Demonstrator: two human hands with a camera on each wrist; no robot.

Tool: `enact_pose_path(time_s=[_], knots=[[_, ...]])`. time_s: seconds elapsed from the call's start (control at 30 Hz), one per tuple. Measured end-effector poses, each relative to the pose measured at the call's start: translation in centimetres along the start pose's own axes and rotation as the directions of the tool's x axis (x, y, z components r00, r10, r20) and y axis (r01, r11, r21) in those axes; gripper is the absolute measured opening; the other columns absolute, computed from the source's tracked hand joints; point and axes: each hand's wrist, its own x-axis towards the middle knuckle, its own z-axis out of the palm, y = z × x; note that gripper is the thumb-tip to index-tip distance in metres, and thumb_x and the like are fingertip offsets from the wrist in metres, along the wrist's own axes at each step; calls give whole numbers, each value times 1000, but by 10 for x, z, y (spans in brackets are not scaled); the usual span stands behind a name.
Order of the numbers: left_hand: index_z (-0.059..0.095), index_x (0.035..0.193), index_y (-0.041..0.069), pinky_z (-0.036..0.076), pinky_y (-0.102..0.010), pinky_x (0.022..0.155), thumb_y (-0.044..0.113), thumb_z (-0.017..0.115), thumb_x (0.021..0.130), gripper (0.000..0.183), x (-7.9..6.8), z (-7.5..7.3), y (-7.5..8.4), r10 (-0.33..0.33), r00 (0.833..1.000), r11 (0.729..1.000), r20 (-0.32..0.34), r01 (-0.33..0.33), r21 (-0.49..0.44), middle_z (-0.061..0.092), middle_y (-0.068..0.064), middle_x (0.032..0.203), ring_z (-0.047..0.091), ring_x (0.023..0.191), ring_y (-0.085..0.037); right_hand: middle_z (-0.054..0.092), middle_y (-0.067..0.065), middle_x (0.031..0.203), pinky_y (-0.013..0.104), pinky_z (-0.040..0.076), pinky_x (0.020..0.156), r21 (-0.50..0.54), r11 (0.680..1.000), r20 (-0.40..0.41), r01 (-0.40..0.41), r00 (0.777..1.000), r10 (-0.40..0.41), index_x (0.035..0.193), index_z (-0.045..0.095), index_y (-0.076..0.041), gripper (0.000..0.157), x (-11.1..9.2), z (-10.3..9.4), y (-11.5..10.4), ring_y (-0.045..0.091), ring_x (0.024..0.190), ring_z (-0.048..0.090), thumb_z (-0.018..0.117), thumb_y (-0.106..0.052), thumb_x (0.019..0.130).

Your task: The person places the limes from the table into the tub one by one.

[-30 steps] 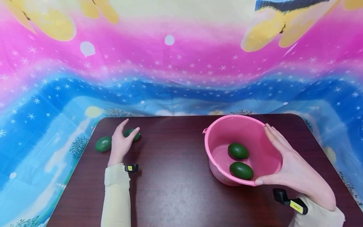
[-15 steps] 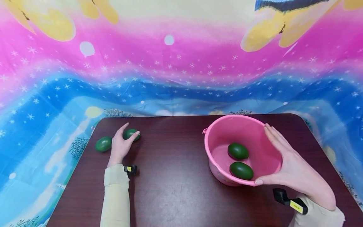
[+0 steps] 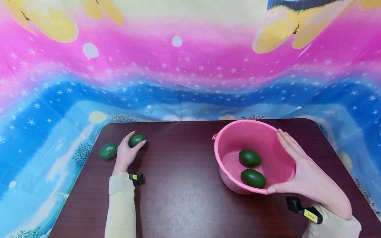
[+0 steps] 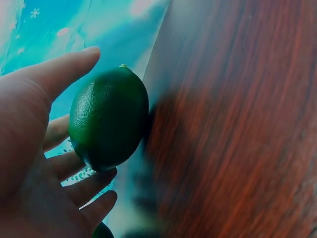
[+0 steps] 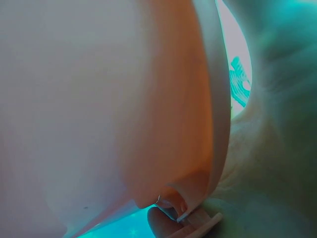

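My left hand [image 3: 126,155] is at the far left of the table, its thumb and fingers spread around a dark green avocado [image 3: 137,140]. In the left wrist view this avocado [image 4: 110,119] has a small pale stem nub; the thumb stands apart from it and the fingers lie behind it. Just left of the hand sits a second avocado [image 3: 108,151]. On the right, my right hand [image 3: 309,172] holds the rim of a pink bucket [image 3: 226,178], tilted so its mouth faces me. Inside lie one avocado [image 3: 249,158] and another avocado [image 3: 253,178].
The dark brown table [image 3: 178,185] has rounded back corners. A colourful printed cloth [image 3: 184,72] hangs behind it and along both sides. A small lug [image 3: 215,136] sticks out from the bucket's left rim.
My left hand has come down and slightly toward me around the avocado, so more of that fruit shows. My right hand and the bucket stay in place.
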Motion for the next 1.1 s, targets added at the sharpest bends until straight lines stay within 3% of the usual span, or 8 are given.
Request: enact_pose_path(time_s=[0.3,0.57,0.63,0.7,1.1], knots=[[37,159,12,35,-62,108,41,71,96,77,2,-1,-5,-5,1000,999,19,4,38,38,-21,157,41,137,-44,11,-2,169,17,45,83,18,1000,-10,2,1000,-2,165,10,-32,142,0,1,-1,32,148,17,103,-34,57],[40,157,13,37,-63,106,38,74,95,75,4,0,-8,9,1000,999,13,-9,32,44,-21,153,46,132,-44,9,-3,169,40,55,79,-9,1000,0,-1,1000,1,165,10,-31,142,0,1,-1,37,149,15,102,-37,57],[41,157,13,38,-63,105,38,74,95,74,4,1,-8,10,1000,1000,7,-10,30,44,-21,152,46,131,-44,9,-3,169,39,55,79,-16,1000,-1,1,1000,-1,165,10,-31,142,0,1,0,37,149,15,102,-38,56],[42,156,14,38,-63,105,38,75,94,74,4,2,-9,11,1000,999,0,-11,31,45,-21,152,47,131,-44,9,-4,169,30,53,77,-8,1000,0,-2,1000,2,165,10,-32,142,0,1,0,38,148,16,102,-38,57],[45,155,15,40,-62,104,37,76,94,71,5,4,-8,-2,1000,1000,-19,2,13,47,-20,150,48,129,-44,8,-4,169,30,54,75,-14,1000,9,-10,1000,10,165,10,-32,141,1,1,1,38,148,16,101,-40,58]])
